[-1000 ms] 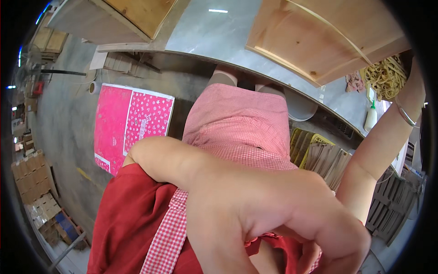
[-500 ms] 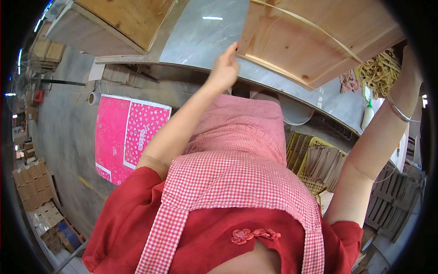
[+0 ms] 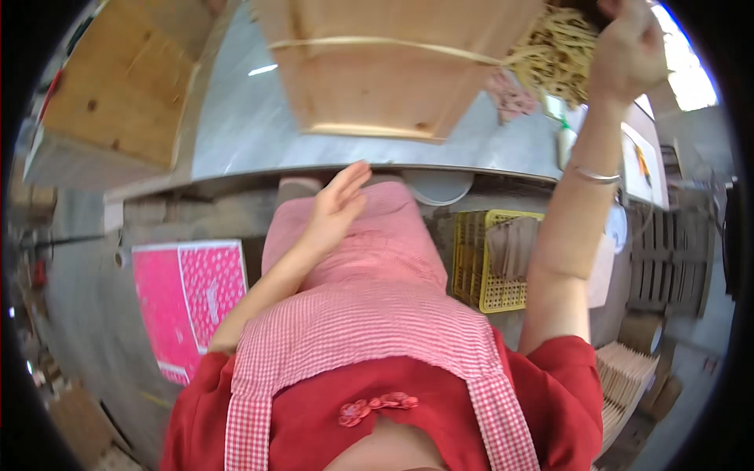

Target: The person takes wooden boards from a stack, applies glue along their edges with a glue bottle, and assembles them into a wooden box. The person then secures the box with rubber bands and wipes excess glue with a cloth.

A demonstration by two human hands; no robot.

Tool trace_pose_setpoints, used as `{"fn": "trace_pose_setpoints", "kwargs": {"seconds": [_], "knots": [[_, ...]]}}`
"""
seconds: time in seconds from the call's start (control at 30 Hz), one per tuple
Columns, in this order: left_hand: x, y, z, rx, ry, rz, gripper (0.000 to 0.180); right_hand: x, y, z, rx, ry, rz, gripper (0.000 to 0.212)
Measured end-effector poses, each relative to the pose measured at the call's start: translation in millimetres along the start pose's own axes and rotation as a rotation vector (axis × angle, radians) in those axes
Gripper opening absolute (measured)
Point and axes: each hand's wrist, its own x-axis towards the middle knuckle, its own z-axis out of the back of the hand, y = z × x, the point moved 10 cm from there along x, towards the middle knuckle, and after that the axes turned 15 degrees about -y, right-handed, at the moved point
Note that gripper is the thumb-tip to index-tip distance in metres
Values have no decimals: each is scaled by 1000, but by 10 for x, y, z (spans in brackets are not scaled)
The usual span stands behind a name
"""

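A pale wooden box or panel (image 3: 385, 86) lies on the grey tabletop (image 3: 228, 118), with a stretched cream band (image 3: 393, 42) across it. My left hand (image 3: 339, 206) hovers just short of the table's near edge, above my apron, fingers stretched out and holding nothing. At the far right my right hand (image 3: 631, 56) is raised with its fingers curled, beside a heap of yellowish elastic bands (image 3: 559, 51). Its fingertips blur near the upper edge, and anything in them is hidden. Some pink bands (image 3: 510, 96) lie between the heap and the wood.
Another wooden box (image 3: 110, 86) stands at the left of the table. A white bottle with a green tip (image 3: 565, 145) is near the right edge. On the floor are a pink printed carton (image 3: 161, 290) and a yellow crate (image 3: 471, 263) holding thin wooden pieces.
My left hand has come away from the wood and back over my apron. My right hand now shows near the band heap. The whole view has turned, and the wood lies squarer to me.
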Motion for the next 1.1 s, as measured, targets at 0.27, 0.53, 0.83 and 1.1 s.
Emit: {"fn": "trace_pose_setpoints", "kwargs": {"seconds": [0.27, 0.53, 0.83, 1.1], "knots": [[-28, 223, -103, -36, 53, 300, 53, -1685, -2011, 584, -610, 700, 163, 37], [-111, 206, -222, 58, 139, 286, 50, -2194, -2479, 605, -685, 952, -246, 23], [10, 59, -553, -247, 146, 318, 55, -3100, 149, 985, -16, 927, -610, 24], [106, -461, 720, -96, -371, -22, 34, -3451, 782, 616, 150, 1062, -585, 29]]}}
